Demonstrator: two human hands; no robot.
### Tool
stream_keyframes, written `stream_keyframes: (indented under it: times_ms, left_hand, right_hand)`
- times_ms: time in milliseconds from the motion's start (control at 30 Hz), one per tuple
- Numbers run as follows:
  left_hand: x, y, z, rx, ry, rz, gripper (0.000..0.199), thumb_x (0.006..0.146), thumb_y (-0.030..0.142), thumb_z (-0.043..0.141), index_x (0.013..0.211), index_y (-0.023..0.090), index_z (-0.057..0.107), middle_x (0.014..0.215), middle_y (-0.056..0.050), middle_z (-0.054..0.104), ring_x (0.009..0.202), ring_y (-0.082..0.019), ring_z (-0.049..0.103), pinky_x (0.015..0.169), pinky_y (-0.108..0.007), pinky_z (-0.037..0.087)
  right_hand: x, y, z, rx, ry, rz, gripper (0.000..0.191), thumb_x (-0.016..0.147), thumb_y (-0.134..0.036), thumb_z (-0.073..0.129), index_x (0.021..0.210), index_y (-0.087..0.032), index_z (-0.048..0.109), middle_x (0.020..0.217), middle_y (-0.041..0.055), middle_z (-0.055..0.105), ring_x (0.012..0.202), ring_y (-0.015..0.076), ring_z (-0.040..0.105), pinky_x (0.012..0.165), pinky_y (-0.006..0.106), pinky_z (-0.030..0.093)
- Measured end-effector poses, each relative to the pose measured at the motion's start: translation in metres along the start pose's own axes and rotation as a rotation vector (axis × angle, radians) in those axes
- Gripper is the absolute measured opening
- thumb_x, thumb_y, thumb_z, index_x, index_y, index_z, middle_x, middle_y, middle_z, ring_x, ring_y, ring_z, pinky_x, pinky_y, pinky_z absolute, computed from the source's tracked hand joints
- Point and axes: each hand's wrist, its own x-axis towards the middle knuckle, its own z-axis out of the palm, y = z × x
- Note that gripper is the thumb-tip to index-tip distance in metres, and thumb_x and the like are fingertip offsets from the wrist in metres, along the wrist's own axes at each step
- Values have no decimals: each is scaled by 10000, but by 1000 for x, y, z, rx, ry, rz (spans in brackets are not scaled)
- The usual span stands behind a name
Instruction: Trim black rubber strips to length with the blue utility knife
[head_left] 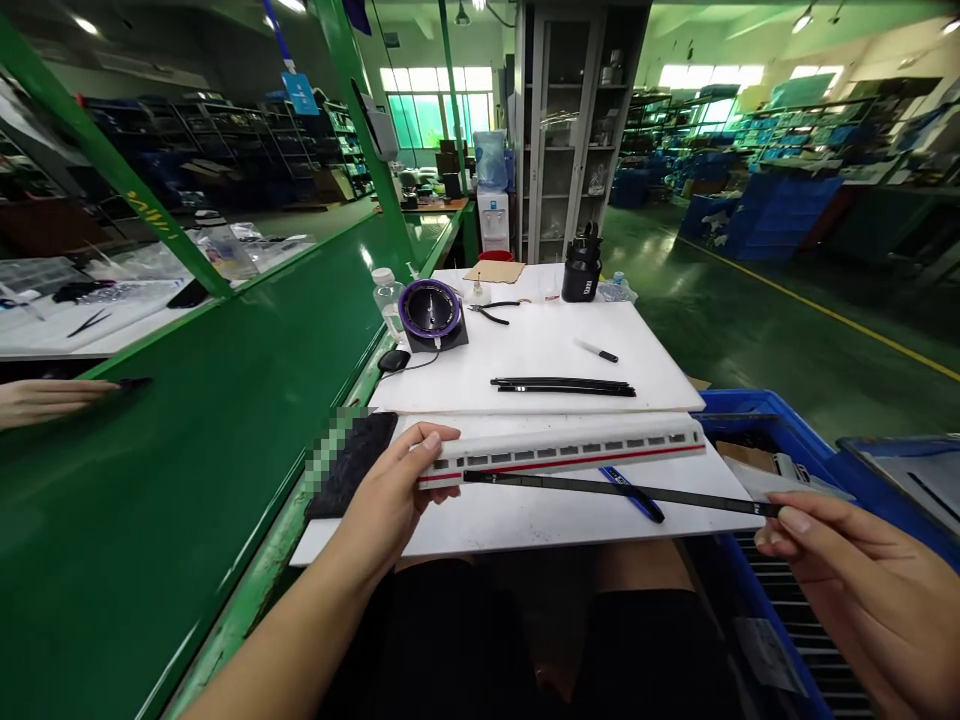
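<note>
While the left hand grips one end of a white model train carriage above the near part of the worktop, thumb laid along the top and fingers curled beneath, the right hand pinches the outer end of a slim black strip between thumb and forefinger. The strip's other end reaches the carriage's lower edge just beside the left hand; whether the two touch cannot be told. A row of windows and a red stripe run along the carriage's side. Small pale marks sit at both ends of the strip, too tiny to read. Beneath the strip lies a blue pen bearing lettering that is likewise illegible. Beyond the carriage, a bundle of black strips rests on the worktop, with a white-and-black pen farther back. Pale characters run up a black bottle at the rear, unclear at this distance. Yellow handwriting marks a green beam at left, and a blue card hangs from a lanyard, its text unreadable.
</note>
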Motion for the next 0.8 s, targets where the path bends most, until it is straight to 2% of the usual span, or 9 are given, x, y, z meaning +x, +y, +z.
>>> stream_keyframes:
  times_ms: [167, 333, 467, 633, 800]
  left_hand:
    - [-5, -5, 4, 28, -92, -27, 494, 836, 638, 601, 1033, 186, 628, 755, -15, 601, 645, -128, 526, 619, -236, 433]
    - [-13, -4, 0, 58, -191, -36, 455, 810, 550, 675, 1102, 209, 599, 844, -9, 591, 732, -135, 525, 682, -238, 425]
    - [-15, -3, -2, 64, -182, -56, 439, 841, 559, 614, 1093, 201, 598, 821, -13, 579, 723, -137, 497, 678, -247, 405]
    - [-16, -4, -4, 98, -212, -40, 447, 837, 567, 624, 1122, 224, 582, 847, -5, 583, 750, -139, 501, 698, -254, 391]
    - [-18, -6, -8, 217, -254, 13, 404, 872, 492, 659, 1183, 263, 542, 920, -1, 592, 833, -148, 539, 757, -270, 407]
  right_hand:
    - [-3, -1, -1, -42, 11, -41, 286, 593, -452, 913, 809, -300, 803, 751, 91, 670, 651, 186, 636, 632, 272, 591]
    - [-2, 1, 2, -45, -26, -97, 365, 596, -431, 918, 886, -250, 789, 784, 52, 702, 682, 159, 668, 661, 198, 596]
    - [-1, 1, 0, -23, -33, -122, 383, 591, -411, 927, 889, -219, 780, 780, 28, 709, 655, 127, 670, 652, 139, 574]
    - [-3, 0, -2, -55, -48, -122, 379, 614, -418, 919, 899, -211, 778, 787, 33, 711, 675, 131, 672, 660, 139, 563]
    - [-2, -3, 4, -60, -54, -95, 397, 615, -444, 913, 903, -210, 772, 790, 52, 713, 680, 144, 667, 673, 174, 562]
